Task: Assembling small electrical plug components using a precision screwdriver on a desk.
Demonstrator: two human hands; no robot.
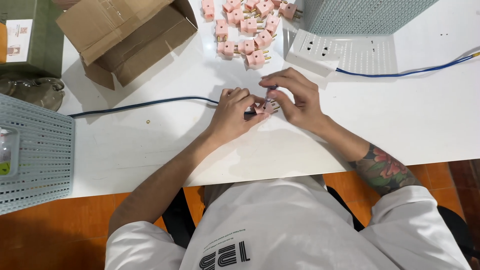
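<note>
White shirt fabric with a dark printed mark fills the bottom of the frame, and from it two bare forearms are stretched up to the middle of the white tabletop (400, 120). At the centre of the frame a small pink plastic plug adapter with brass pins (267, 106) is pinched between both hands: the left hand (232, 112) is curled closed around its near side, and the right hand (295, 97) is closed over it from above with the fingertips bent down onto it. A dark blue cable (145, 104) is seen running from the left edge of the table in under the left hand; whether it is joined to the adapter cannot be told. In the upper middle, a heap of matching pink adapters (247, 30) is laid out loose, beside a white socket strip (315, 50) with its own blue lead. An open brown cardboard box (125, 35) is set at the upper left. Judged from this, one piece is in hand while many lie waiting or finished; which cannot be told.
</note>
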